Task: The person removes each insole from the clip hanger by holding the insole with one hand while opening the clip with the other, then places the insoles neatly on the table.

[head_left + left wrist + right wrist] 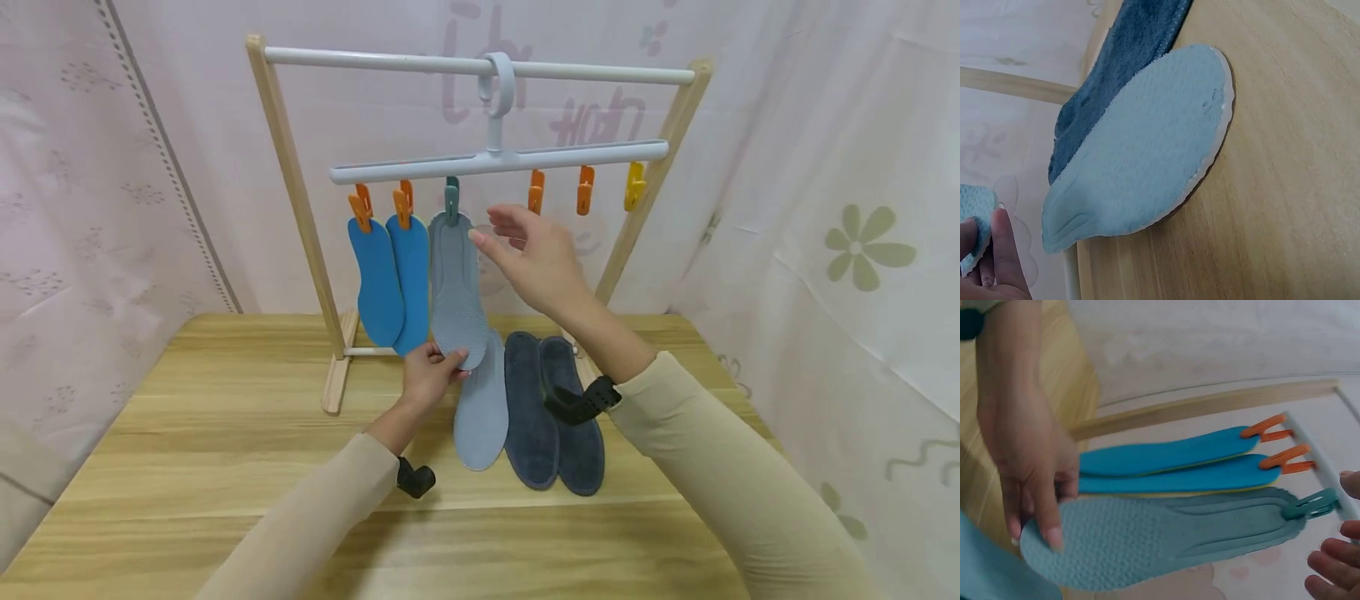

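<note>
The left hand's (427, 377) grip pinches the lower end of the hanging grey insole (458, 287); its fingers behind are partly hidden. The right hand (536, 257), fingers relaxed and free, is just right of that insole's upper part; the right-wrist view cuts it off. The insole's upper end sits in one green clip (452, 200) on the hanger (408, 171).

The lying grey insole's (480, 425) far end is overlapped in the head view, and a black wrist strap (588, 403) covers part of the right dark insole (585, 458).

Six insoles show: two blue ones (379, 287) hanging left, overlapping; two grey; two dark on the tabletop (247, 467). Six clips: four orange (360, 213), one green, one yellow (634, 187).
</note>
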The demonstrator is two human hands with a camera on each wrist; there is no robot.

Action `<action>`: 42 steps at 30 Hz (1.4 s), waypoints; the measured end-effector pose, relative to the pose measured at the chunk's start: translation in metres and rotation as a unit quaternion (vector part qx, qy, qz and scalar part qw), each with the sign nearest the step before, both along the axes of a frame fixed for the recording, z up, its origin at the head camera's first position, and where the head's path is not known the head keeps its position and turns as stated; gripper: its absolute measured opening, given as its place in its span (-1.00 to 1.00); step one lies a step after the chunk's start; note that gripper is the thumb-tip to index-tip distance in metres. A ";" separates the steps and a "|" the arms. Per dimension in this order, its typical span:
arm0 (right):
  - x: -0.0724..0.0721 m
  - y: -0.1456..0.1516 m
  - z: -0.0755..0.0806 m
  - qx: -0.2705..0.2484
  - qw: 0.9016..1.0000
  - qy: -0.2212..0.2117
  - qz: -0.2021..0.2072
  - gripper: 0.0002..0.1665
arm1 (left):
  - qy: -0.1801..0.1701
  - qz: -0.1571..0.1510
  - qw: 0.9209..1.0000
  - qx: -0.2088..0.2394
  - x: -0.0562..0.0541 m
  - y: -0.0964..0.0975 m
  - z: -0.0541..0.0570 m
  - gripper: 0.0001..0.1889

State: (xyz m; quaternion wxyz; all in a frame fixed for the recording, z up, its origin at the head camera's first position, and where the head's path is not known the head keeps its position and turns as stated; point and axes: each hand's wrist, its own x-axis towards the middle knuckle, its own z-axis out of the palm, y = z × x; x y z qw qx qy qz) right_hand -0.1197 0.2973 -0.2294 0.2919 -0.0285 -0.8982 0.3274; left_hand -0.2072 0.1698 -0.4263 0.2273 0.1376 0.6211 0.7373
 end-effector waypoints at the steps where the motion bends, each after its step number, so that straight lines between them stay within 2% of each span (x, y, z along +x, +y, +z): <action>1: -0.004 0.000 0.000 0.008 1.000 -0.018 0.001 -0.39 | -0.001 -0.002 1.000 -0.004 0.001 0.000 0.001 -0.82; 5: -0.019 -0.001 0.006 0.010 0.998 -0.067 -0.001 -0.29 | -0.004 -0.006 1.000 -0.013 0.003 0.000 0.002 -0.82; 9: -0.033 0.001 0.013 -0.024 0.995 -0.099 -0.002 -0.25 | -0.001 -0.002 1.000 -0.010 0.001 -0.001 0.002 -0.82; 12: -0.043 0.002 0.015 -0.068 0.992 -0.111 0.009 -0.24 | 0.007 0.000 1.000 -0.008 0.002 -0.002 0.001 -0.81; 18: -0.056 -0.001 0.016 -0.182 0.980 -0.078 0.035 -0.29 | 0.024 -0.002 1.000 -0.015 0.007 -0.002 0.004 -0.80; 22: -0.061 -0.002 0.017 -0.228 0.971 -0.055 0.040 -0.38 | 0.029 -0.003 0.999 -0.019 0.009 -0.001 0.004 -0.79; 27: -0.063 0.000 0.018 -0.241 0.969 -0.045 0.031 -0.44 | 0.051 -0.011 0.998 -0.025 0.010 0.000 0.001 -0.71; 33: -0.067 -0.002 0.019 -0.252 0.966 -0.031 0.039 -0.47 | 0.077 -0.017 0.997 -0.026 0.005 -0.006 0.004 -0.69; 36: -0.068 -0.003 0.018 -0.260 0.964 -0.029 0.037 -0.49 | 0.077 -0.019 0.997 -0.024 0.005 -0.010 0.002 -0.73; 42: -0.069 -0.002 0.016 -0.268 0.963 -0.012 0.029 -0.54 | 0.076 -0.048 0.996 -0.002 0.006 -0.018 -0.002 -0.70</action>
